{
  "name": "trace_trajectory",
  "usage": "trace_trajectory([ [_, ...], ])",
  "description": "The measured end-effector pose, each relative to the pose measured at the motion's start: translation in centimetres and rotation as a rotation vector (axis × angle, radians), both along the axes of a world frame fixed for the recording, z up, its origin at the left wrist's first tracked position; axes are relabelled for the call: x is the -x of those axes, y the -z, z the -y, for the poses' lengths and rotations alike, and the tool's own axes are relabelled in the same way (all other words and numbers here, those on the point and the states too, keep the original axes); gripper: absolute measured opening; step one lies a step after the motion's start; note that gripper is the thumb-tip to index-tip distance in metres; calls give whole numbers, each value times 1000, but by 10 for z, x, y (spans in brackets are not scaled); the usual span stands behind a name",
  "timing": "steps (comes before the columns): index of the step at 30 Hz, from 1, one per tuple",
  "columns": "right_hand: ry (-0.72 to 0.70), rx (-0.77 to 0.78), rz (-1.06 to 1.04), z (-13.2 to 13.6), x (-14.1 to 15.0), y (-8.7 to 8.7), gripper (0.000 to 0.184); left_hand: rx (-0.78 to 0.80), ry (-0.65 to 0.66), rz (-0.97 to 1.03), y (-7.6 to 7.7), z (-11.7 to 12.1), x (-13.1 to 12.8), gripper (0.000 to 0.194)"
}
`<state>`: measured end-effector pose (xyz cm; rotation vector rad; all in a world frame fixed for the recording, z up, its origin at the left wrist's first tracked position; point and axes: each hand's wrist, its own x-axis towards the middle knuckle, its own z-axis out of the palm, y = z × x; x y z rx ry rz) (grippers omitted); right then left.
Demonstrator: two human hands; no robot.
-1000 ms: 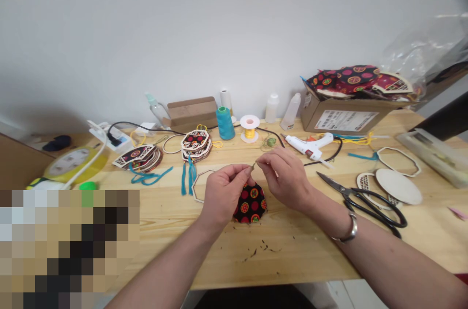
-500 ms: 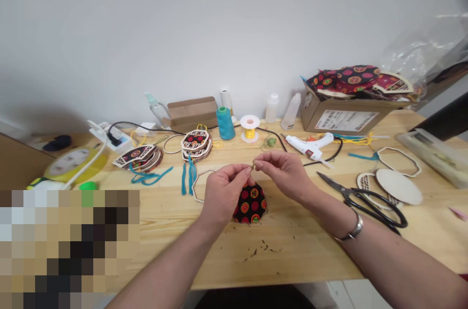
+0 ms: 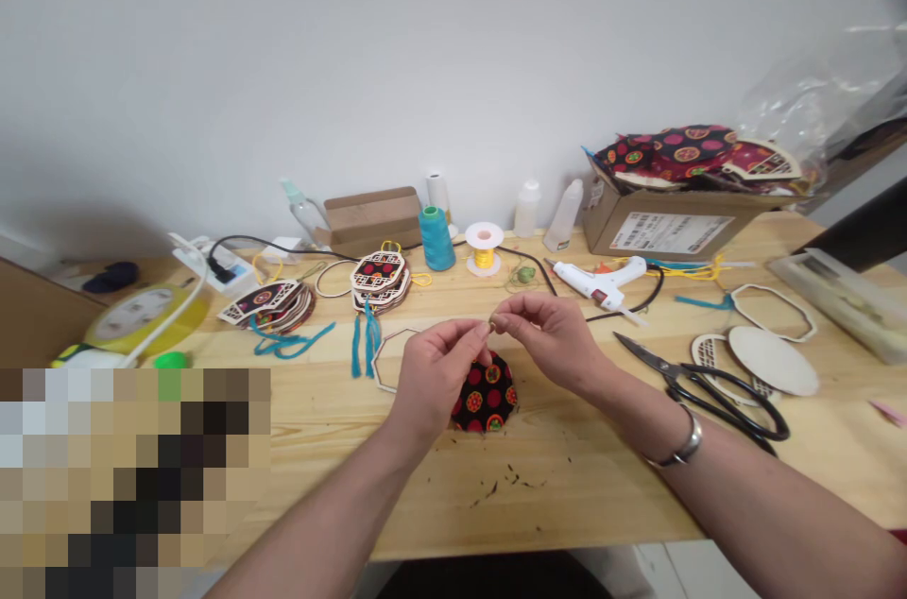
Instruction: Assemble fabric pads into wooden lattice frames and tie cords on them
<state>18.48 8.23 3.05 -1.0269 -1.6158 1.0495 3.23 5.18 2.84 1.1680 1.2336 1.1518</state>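
Both of my hands meet over the middle of the table, fingertips pinched close together. Between them shows a tiny tan strand, perhaps cord (image 3: 492,325); its exact kind is too small to make out. My left hand (image 3: 439,367) is closed in a pinch at its near end. At the other end, thumb and forefinger of my right hand (image 3: 549,334) are pressed together. Just below lies a piece of black fabric with red and orange flower circles (image 3: 487,399), partly covered by my left hand. A thin wooden octagonal frame (image 3: 380,370) sits left of my left hand.
Black-handled scissors (image 3: 698,382) lie right of my right hand, near a white round disc (image 3: 772,361). Behind stand a white glue gun (image 3: 602,282), a teal thread cone (image 3: 436,240), a yellow wire spool (image 3: 484,251) and a fabric-filled cardboard box (image 3: 680,221). Dark scraps (image 3: 496,487) litter the front.
My right hand has turned and lowered slightly, its fingertips coming closer to my left fingertips, so less of the strand shows. The left hand has barely moved.
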Motion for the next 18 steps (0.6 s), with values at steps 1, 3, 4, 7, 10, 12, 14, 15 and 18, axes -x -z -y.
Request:
trace_trajectory([
  [1,4,-1,7,0,0,0,10,5,-3,-8,0,0,0,21],
  [3,8,1,18,0,0,-1,10,15,-11,-14,1,0,0,21],
  [4,9,3,22,0,1,-2,10,18,-14,-15,1,0,0,21],
  [7,5,10,24,1,1,-3,10,26,-18,-14,1,0,0,20],
  [10,5,8,19,1,1,-2,10,30,-19,-23,0,0,0,19],
  [12,8,3,15,1,1,-1,11,27,-23,-28,-1,0,0,19],
  [14,11,0,13,1,0,0,11,24,-24,-27,-1,0,0,18],
  [15,12,-2,11,1,0,1,11,23,-24,-28,0,-1,0,18],
  [18,17,-2,8,0,-1,1,12,17,-29,-31,0,-1,-1,19],
])
